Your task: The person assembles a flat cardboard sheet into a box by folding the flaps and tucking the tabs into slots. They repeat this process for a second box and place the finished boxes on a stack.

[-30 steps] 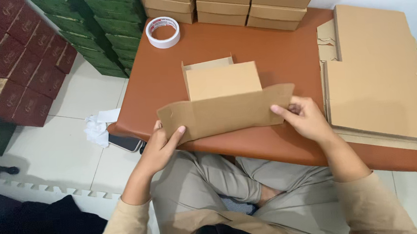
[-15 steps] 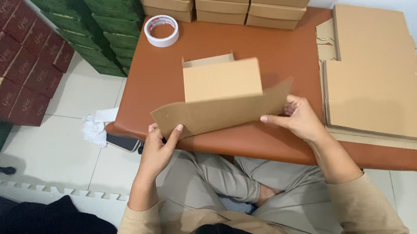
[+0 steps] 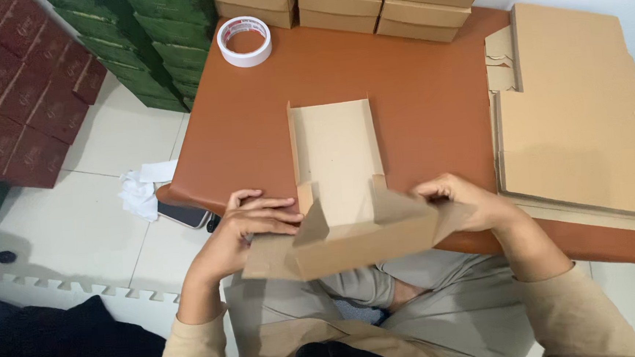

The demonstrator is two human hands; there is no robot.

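Cardboard box blank [image 3: 340, 192], left hand [image 3: 250, 223], right hand [image 3: 458, 201] folding its flaps

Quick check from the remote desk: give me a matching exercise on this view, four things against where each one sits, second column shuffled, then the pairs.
Things:
1. tape roll
2. flat cardboard stack
3. half-folded box
4. crumpled white tissue

Places:
A. on the floor beside the table's left edge
B. far left part of the table top
C. between the left hand and the right hand, at the near table edge
D. right side of the table

Pairs: 1-B, 2-D, 3-C, 4-A
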